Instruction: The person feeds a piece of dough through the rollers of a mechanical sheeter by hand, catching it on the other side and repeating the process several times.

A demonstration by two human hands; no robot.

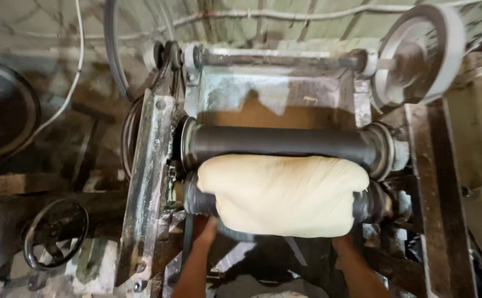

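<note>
Both hands reach up under a pale sheet of dough (282,193) that hangs over the lower roller (199,201) of a dark rolling machine. Left hand (207,232) lies flat-looking against the underside of the sheet near its left lower edge, with the fingers pointing up and partly tucked behind the dough, so whether they pinch it or only support it cannot be told. Right hand (343,240) is almost wholly hidden behind the sheet's right lower corner; only the wrist and forearm show, and its grip cannot be made out.

Just above the hands, the dough is cream-yellow, smooth, thick and soft-edged, draped wide across the roller from just right of the left end to the right end, its bottom edge sagging in a rounded curve. Directly above it sits the upper roller (279,140), black and bare, touching or nearly touching the sheet's top edge.

Farther up, a grey metal tray (224,88) holds tan flour-like powder. Up and to the right of the hands is a large pale pulley wheel (417,52), blurred. To the left of the left hand, lower down, a small black handwheel (55,232) shows, and the dark round vessel (1,110) beyond it is cut off by the frame edge
</note>
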